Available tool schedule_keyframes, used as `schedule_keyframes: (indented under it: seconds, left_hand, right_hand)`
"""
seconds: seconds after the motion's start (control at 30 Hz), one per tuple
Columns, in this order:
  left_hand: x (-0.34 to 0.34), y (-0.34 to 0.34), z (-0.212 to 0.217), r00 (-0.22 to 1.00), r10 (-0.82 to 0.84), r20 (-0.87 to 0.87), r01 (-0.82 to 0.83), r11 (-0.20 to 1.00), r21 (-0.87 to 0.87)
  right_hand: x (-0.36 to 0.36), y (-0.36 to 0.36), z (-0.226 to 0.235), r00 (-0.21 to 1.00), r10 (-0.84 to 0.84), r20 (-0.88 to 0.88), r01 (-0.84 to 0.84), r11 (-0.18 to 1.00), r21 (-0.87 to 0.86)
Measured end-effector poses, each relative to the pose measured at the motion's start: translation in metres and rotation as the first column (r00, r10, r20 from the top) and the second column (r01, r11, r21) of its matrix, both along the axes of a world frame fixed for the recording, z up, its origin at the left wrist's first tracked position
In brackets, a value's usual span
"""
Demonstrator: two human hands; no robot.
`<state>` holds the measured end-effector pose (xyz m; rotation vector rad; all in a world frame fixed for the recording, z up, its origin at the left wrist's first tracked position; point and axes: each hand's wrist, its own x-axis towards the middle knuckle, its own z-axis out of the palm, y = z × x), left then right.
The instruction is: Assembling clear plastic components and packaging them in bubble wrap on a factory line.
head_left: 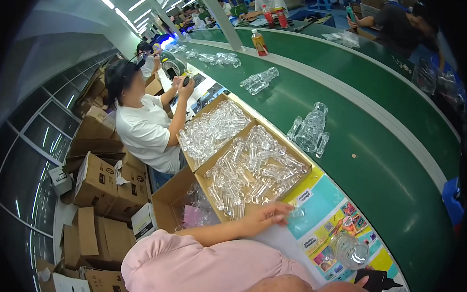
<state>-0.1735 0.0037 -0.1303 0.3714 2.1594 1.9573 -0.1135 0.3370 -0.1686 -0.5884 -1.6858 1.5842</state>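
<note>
The right hand (361,282), mostly hidden at the lower edge, meets an angular black object (380,281); I cannot tell whether it grasps it. Just beyond lies a clear, rounded, ribbed plastic body (352,253), apparently kept within easy reach on a glossy, multicoloured printed sheet (313,220) that perhaps guards against scratches. The left hand (266,218) has loosely curled fingers; whether they pinch anything is unclear. Ahead of it, a shallow brown cardboard tray (204,191) corrals slim clear plastic parts (243,172), likely for quick picking. Farther from both hands, a clear plastic figure (312,129) rests on a green conveyor (382,161), presumably for passing along.
</note>
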Motion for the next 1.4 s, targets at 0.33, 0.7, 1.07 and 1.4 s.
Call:
schedule_keyframes:
  seconds: [0.33,0.7,1.07,1.4]
  left_hand:
    - [0.006,0.0,0.009,0.997,0.061,-0.037,-0.063,0.997,-0.054]
    - [0.014,-0.008,-0.02,0.997,0.075,0.015,-0.076,0.994,0.075]
    - [0.048,0.009,0.034,0.984,0.179,0.005,-0.179,0.982,0.068]
    - [0.121,0.016,0.11,1.0,0.028,-0.006,-0.023,0.907,0.421]
  right_hand:
    - [-0.019,0.0,0.025,0.999,0.046,0.01,-0.047,0.999,0.028]
    - [-0.014,0.0,0.01,0.996,-0.053,-0.069,0.05,0.997,-0.052]
    - [0.033,-0.015,0.037,0.724,0.387,-0.571,-0.222,0.914,0.338]
    - [0.068,-0.039,0.128,0.68,0.493,-0.543,-0.589,0.808,-0.005]
